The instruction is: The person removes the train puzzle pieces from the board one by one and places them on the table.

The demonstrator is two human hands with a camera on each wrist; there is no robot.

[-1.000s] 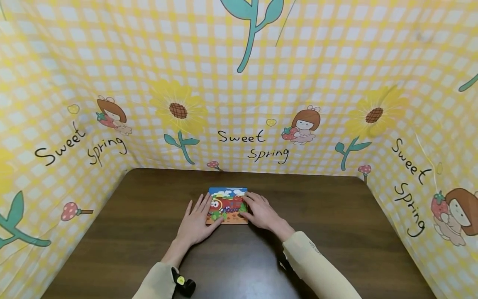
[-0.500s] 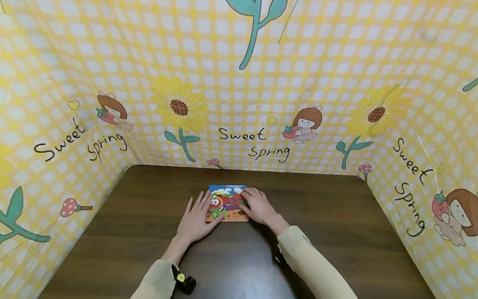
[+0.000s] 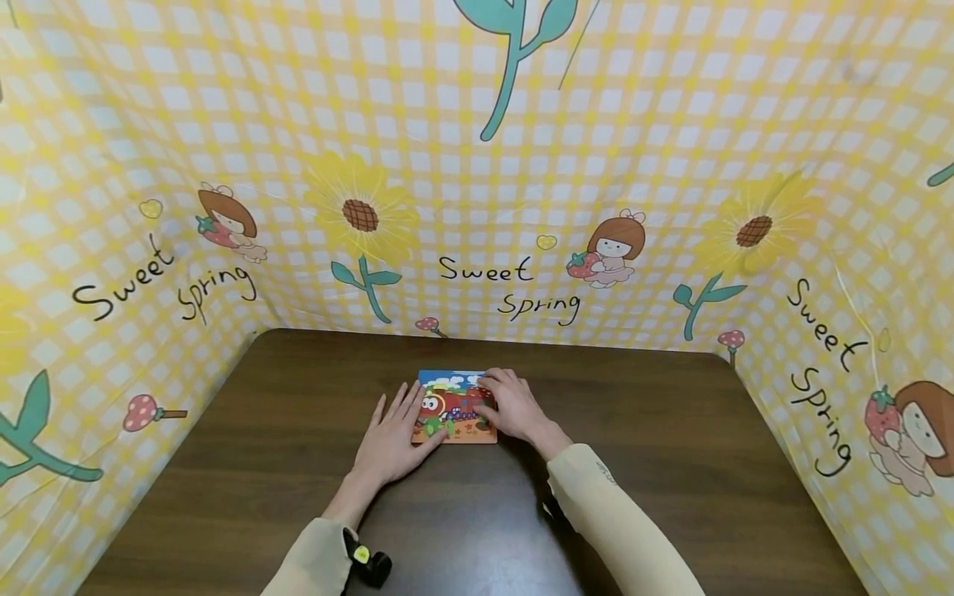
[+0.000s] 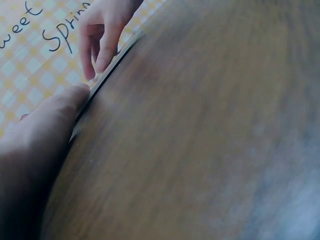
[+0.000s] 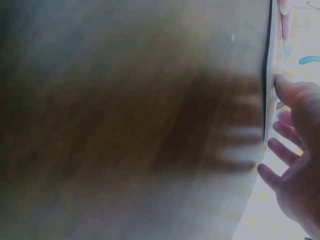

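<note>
A thin, flat picture board [image 3: 453, 404] with a cartoon red train, blue sky and orange ground lies on the dark wooden table. My left hand [image 3: 389, 444] rests along its left side, fingers straight, the thumb on the lower edge. Over the board's right part is my right hand [image 3: 519, 411], its fingers loosely bent and pointing down, the thumb apart from them. In the right wrist view, the right thumb touches the board's top while the other fingers of that hand [image 5: 300, 150] are spread. Part of the picture's right side is hidden under the right hand.
The brown tabletop [image 3: 633, 430] extends on both sides of the board. A yellow checked cloth [image 3: 477, 190] with printed flowers and figures stands round the back and sides. A black wrist camera [image 3: 370, 567] is strapped at the left sleeve.
My right hand has shifted a little left and toward the board's far edge, its fingers bending more over the picture. The left hand has stayed in place on the board.
</note>
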